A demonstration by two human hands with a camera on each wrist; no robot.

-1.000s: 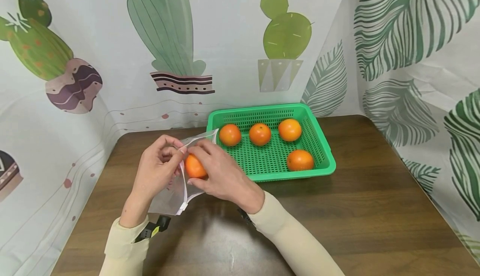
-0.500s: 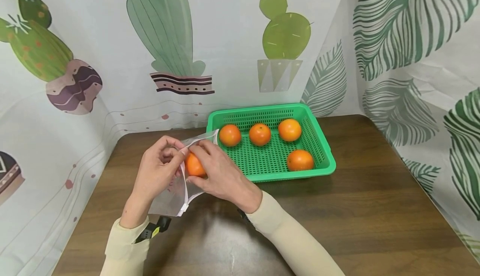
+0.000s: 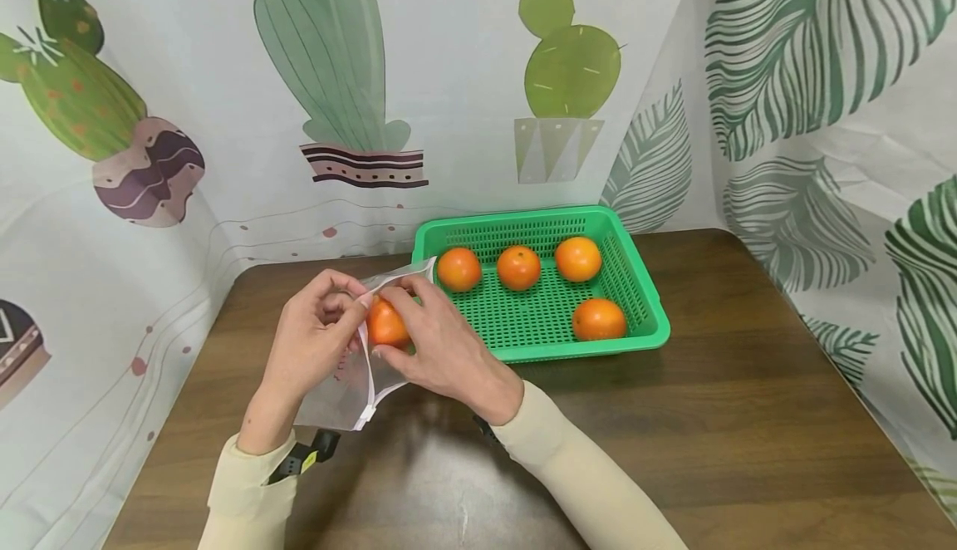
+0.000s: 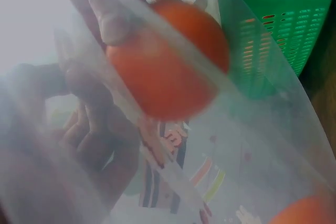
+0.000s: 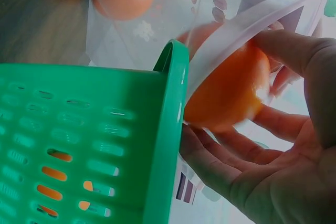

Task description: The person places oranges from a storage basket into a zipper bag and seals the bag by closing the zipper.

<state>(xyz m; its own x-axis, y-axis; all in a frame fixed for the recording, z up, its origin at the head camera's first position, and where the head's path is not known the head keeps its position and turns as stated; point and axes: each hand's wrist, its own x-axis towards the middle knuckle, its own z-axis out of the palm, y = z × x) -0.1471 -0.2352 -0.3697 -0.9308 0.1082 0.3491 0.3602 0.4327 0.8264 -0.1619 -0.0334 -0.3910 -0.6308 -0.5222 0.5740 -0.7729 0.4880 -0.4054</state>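
Orange and round, a small tangerine-like fruit (image 3: 387, 323) sits at the mouth of a clear plastic zip bag (image 3: 345, 388), held just above the dark brown wooden table (image 3: 748, 417), to the left of a green perforated plastic basket (image 3: 643, 284). The right hand (image 3: 441, 351) grips this fruit, fingers curled over its top and thumb under it; the right wrist view shows the fruit (image 5: 231, 90) cupped against the fingers (image 5: 247, 148) with the bag's white zip rim (image 5: 252, 35) lying across it. The left hand (image 3: 310, 342) pinches the bag's upper edge between thumb and fingertips, holding the mouth apart. Through the film, the left wrist view shows the held fruit (image 4: 168, 66) blurred, and another orange fruit (image 4: 304, 211) low in the bag. Four more orange fruits lie in the basket, three in a row along its far side (image 3: 518, 267) and one nearer the front right (image 3: 598, 319). Cream sleeves (image 3: 583, 475) cover both forearms. Behind the table hangs a pale curtain printed with green cacti (image 3: 336, 60), and to the right one with leaves (image 3: 822, 43).
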